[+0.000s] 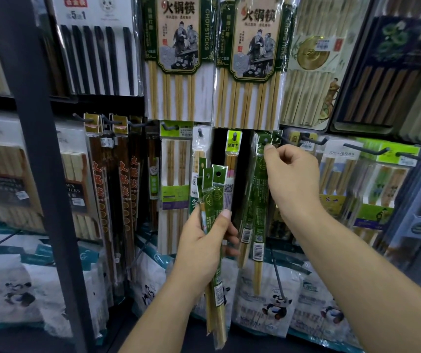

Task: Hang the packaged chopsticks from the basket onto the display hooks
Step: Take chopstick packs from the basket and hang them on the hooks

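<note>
Left hand (204,240) curled round a bundle of green chopstick packs (213,200) held upright before the display; right hand (293,179) pinches the top of a green pack (259,200) at its hook (266,140).

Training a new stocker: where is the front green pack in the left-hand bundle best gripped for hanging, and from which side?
Probably pinch its header card just under the punched hole, coming from the right: the left hand wraps the middle, and the tops stand upright and free above it.
</note>
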`<state>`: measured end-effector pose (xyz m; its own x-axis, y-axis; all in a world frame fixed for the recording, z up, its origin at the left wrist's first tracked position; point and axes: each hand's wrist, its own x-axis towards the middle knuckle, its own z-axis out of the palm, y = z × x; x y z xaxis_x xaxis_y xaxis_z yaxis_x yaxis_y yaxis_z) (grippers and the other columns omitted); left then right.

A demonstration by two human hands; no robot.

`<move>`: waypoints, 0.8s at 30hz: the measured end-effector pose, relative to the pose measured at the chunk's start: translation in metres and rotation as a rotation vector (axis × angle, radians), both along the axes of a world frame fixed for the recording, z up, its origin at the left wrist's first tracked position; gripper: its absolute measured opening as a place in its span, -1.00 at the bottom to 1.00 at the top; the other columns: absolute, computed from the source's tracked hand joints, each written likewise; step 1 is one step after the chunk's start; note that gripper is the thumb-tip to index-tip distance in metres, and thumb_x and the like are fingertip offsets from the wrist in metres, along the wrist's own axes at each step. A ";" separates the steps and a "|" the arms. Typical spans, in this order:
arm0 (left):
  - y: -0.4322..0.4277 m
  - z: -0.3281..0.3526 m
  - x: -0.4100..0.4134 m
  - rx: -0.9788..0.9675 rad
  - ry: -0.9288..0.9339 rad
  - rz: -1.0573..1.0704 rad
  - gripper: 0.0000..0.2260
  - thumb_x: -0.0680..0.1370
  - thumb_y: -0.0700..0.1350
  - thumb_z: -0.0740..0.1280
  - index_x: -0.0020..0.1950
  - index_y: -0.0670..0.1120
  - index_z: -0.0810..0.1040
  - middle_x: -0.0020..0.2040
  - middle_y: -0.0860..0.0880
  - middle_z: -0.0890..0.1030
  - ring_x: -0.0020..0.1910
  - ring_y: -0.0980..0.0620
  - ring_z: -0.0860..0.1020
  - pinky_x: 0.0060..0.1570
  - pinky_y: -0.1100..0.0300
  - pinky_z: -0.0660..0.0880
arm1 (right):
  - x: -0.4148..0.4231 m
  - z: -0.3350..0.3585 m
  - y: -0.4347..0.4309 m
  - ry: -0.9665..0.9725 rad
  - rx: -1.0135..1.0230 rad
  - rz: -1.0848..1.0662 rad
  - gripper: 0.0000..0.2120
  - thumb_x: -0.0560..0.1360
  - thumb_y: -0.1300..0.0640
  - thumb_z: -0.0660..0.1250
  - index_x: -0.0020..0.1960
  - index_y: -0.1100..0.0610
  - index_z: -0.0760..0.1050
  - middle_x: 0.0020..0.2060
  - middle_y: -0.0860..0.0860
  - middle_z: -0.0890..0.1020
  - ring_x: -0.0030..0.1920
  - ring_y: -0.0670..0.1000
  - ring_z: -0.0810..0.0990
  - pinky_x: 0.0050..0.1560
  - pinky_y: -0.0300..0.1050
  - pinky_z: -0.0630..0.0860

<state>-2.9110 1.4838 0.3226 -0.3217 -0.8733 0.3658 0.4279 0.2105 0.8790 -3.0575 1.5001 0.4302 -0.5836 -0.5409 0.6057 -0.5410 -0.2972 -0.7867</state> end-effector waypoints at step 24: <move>0.017 0.015 -0.016 -0.055 0.019 -0.150 -0.92 0.58 -0.06 0.40 0.06 0.04 0.66 -0.06 -0.15 0.69 -0.18 -0.05 0.67 -0.22 0.07 0.67 | 0.011 -0.026 0.043 0.026 0.088 0.343 -0.79 0.61 0.11 0.38 -0.20 0.07 0.62 -0.44 -0.11 0.54 -0.38 -0.14 0.49 -0.37 -0.30 0.43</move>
